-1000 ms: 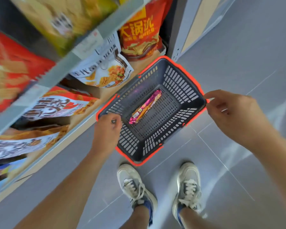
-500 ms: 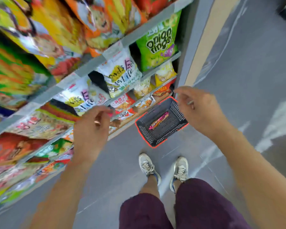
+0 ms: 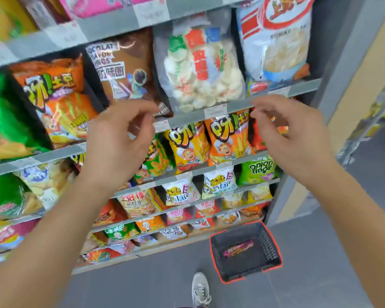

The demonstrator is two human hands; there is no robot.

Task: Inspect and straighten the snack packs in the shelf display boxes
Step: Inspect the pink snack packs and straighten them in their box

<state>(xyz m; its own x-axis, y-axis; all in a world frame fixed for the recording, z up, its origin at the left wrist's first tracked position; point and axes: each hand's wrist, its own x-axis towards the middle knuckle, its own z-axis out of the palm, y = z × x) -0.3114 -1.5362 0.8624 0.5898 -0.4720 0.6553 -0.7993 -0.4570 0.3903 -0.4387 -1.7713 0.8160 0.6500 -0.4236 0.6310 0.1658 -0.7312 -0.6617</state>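
Observation:
Rows of snack packs fill a grey shelf unit. A clear pack of white crackers [image 3: 200, 67] stands on an upper shelf between a brown chocolate-ring pack [image 3: 125, 72] and a blue and white pack [image 3: 276, 41]. My left hand [image 3: 118, 143] is raised in front of the shelf edge below the brown pack, fingers loosely curled, holding nothing. My right hand [image 3: 291, 134] hovers at the same height in front of the orange packs [image 3: 229, 136], also holding nothing. Neither hand touches a pack.
A dark basket with a red rim [image 3: 273, 243] stands on the grey floor at the shelf's foot, with one pink snack bar [image 3: 238, 251] inside. My shoe [image 3: 200, 290] is beside it. The shelf's grey end post [image 3: 342, 70] is on the right, with an aisle beyond.
Both hands let go of the basket, which stays on the floor, and rose to the upper shelves. The view lifted from the floor to the snack rows.

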